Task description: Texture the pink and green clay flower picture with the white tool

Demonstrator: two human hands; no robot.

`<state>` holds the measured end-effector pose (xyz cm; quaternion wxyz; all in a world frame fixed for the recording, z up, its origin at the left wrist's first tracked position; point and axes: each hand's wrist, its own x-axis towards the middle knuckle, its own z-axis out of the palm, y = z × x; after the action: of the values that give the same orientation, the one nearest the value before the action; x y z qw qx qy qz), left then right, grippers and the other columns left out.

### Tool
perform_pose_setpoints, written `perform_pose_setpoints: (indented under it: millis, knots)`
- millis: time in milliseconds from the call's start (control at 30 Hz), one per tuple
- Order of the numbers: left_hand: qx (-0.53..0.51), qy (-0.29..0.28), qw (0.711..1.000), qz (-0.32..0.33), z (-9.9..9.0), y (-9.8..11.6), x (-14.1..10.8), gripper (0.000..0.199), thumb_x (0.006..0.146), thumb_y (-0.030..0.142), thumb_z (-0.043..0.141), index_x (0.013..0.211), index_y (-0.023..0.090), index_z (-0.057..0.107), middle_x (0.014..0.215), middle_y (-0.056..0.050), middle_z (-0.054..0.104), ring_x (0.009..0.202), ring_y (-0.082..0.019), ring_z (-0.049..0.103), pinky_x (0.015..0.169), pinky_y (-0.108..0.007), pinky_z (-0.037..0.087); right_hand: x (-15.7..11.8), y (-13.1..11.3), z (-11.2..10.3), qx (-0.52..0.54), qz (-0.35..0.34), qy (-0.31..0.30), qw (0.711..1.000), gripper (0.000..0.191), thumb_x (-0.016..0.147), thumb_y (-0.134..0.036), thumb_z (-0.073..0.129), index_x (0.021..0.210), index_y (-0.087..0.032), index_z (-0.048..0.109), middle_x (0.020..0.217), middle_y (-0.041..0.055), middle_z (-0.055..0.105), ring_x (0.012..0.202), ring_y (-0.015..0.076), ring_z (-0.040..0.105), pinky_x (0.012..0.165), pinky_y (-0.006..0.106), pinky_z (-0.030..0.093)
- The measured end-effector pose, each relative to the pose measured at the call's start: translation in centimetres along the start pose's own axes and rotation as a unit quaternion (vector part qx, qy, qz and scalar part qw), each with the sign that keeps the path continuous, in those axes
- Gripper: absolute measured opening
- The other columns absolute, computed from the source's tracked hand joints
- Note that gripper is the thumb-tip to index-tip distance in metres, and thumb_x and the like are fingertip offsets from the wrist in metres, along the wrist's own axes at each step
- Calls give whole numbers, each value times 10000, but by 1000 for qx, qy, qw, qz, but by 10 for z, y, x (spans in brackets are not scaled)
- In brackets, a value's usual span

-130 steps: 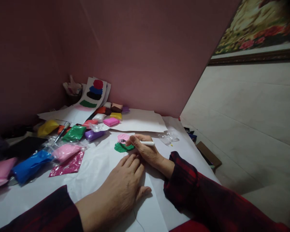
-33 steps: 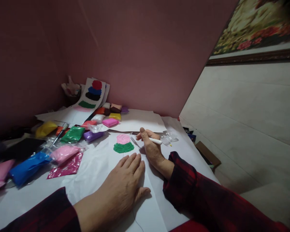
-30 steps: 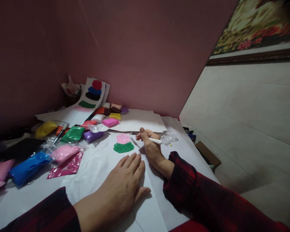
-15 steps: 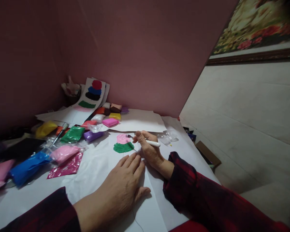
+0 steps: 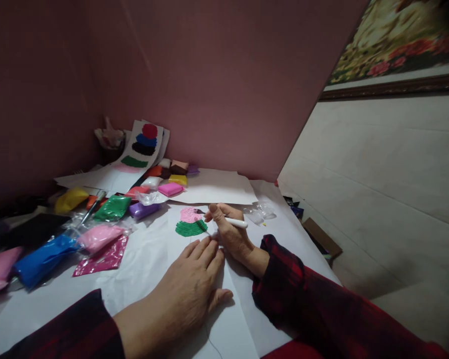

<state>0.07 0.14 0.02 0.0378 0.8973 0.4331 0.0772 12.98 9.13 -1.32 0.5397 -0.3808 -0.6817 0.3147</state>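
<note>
Mauve wall (image 5: 209, 99) rises behind a white-covered desk (image 5: 290, 229). The right hand (image 5: 232, 237) pinches a white-handled fork (image 5: 238, 223) between curled fingers, tines at the pink clay patch (image 5: 188, 214) on paper (image 5: 235, 331); the left hand (image 5: 194, 284) lies flat, fingers extended, empty.

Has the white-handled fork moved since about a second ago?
Yes, left: the fork's tines were just right of the pink patch; now they overlap that patch's right edge.
</note>
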Motion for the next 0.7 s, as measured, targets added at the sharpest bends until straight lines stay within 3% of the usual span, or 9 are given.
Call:
perform_pose_setpoints:
  millis: [200, 700]
  knots:
    - [-32, 45, 998, 12, 3, -3, 1, 470, 905, 473, 552, 1251, 157, 591, 1349, -133, 592, 1314, -326, 472, 1107, -503, 351, 0, 0, -1, 5, 3, -2, 1000, 454, 919, -559, 518, 700, -194, 677, 728, 28, 666, 709, 167, 595, 720, 307, 448]
    - [-8, 35, 999, 23, 3, -4, 2, 462, 881, 459, 615, 1216, 141, 610, 1307, -137, 610, 1272, -338, 497, 1069, -502, 392, -1, -1, -1, -1, 6, -13, 1000, 470, 910, -582, 512, 693, -196, 669, 715, 33, 657, 699, 173, 590, 670, 301, 441]
